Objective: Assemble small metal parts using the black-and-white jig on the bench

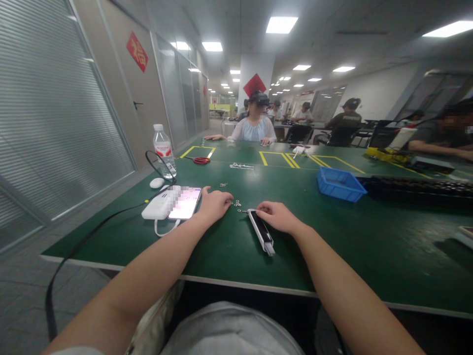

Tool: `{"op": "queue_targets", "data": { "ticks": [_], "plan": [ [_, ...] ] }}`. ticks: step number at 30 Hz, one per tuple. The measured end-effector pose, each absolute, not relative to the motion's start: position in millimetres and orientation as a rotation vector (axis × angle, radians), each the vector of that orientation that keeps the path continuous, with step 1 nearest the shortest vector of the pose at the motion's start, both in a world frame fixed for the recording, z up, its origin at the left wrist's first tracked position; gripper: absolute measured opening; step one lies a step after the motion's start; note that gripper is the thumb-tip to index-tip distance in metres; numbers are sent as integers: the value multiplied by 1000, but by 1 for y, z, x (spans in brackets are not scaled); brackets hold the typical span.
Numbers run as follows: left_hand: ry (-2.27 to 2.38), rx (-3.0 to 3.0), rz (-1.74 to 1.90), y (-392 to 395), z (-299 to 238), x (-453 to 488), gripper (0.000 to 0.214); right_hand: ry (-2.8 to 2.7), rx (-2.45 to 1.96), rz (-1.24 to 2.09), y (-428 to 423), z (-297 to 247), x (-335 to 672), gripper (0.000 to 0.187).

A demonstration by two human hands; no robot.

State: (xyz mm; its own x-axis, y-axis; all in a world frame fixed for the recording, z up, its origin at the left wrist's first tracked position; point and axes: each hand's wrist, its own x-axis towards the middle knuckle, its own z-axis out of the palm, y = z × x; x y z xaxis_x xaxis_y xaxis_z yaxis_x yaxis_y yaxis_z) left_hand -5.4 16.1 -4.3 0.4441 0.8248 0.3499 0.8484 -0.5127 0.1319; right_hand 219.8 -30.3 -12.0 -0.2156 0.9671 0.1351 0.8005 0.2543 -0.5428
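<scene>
Green tabletop (218, 256), slim device (262, 230), far end at right hand (280, 216), rings (237, 203) near left hand (215, 202), grips' closure unclear.

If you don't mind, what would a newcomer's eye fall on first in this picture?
Probably the glowing phone, beside the left hand. Next might come the blue basket, beyond the right hand and to its right, then the red diamond sign on the door at upper left.

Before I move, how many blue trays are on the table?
1: the tray is on the table, beyond and to the right of the right hand. No others show.
</scene>
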Motion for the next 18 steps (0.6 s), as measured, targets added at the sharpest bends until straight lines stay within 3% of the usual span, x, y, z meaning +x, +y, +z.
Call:
{"op": "queue_targets", "data": {
  "ticks": [18],
  "plan": [
    [-1441, -2600, -453, 8, -1, 1, 21, -2088, -1616, 484, -31, -11, 220, 26]
  ]
}}
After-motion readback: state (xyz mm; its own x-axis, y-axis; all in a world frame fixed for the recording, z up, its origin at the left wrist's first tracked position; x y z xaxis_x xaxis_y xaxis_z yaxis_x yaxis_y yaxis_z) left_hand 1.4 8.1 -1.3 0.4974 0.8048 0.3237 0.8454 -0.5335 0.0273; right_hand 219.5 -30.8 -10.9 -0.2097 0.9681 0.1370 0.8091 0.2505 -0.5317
